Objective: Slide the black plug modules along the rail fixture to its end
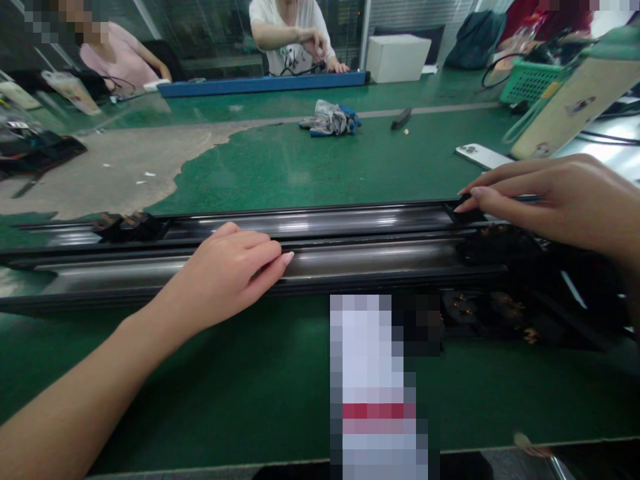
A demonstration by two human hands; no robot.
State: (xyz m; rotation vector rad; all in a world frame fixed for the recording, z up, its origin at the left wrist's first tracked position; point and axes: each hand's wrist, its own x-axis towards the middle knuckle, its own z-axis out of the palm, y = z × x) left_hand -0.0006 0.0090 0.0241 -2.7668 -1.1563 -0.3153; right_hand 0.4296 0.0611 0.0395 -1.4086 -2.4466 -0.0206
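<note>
Two long black channels with shiny metallic insides lie side by side across the green table. My left hand (235, 273) rests on the near channel (380, 261), its fingers curled over the far edge with the tips partly hidden. At the right end of the far channel (320, 221), my right hand (545, 193) pinches a small black part (467, 208) between thumb and fingers. Black parts with copper-coloured contacts (130, 225) sit in the far channel's left end. More black parts with copper contacts (505, 308) lie below the right end.
On the green table (260, 167) are gloves (333, 119), a white phone (483, 157), a green basket (533, 81) and a white box (399, 59). Across it, a person's hands are over a blue bar (265, 83). A pixelated patch covers the near middle.
</note>
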